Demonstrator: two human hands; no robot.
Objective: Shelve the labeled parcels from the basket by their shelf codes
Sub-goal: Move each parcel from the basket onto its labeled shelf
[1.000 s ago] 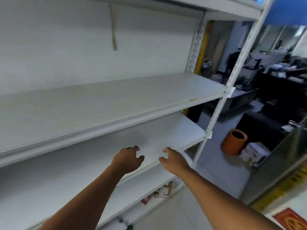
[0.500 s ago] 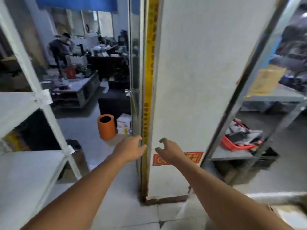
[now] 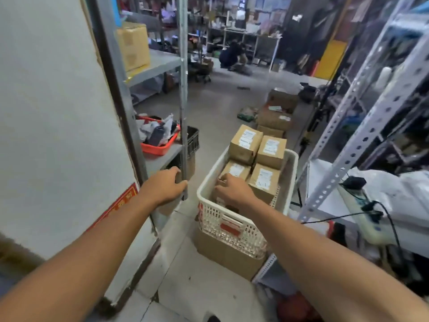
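Note:
A white slatted basket (image 3: 232,226) rests on a cardboard box (image 3: 226,255) on the floor ahead. It holds several brown parcels with white labels: two at the back (image 3: 246,140) (image 3: 270,148) and two in front (image 3: 236,170) (image 3: 264,181). My right hand (image 3: 233,190) is inside the basket at the near-left parcel, thumb on its top, fingers curled against its near side. My left hand (image 3: 163,185) hovers left of the basket beside a metal shelf post (image 3: 184,112), loosely curled and holding nothing.
A white pillar (image 3: 58,112) fills the left. Behind the post, a grey shelf carries a red tray (image 3: 160,148) of bags, with a black crate (image 3: 193,138) beside it. A perforated rack upright (image 3: 348,159) and a power strip (image 3: 364,212) lie on the right. More boxes (image 3: 275,117) and a crouching person (image 3: 232,56) are farther back.
My view has swung right from the empty white shelves, past the pillar, to the basket. Both hands dropped lower, and my right hand has reached into the basket onto a parcel.

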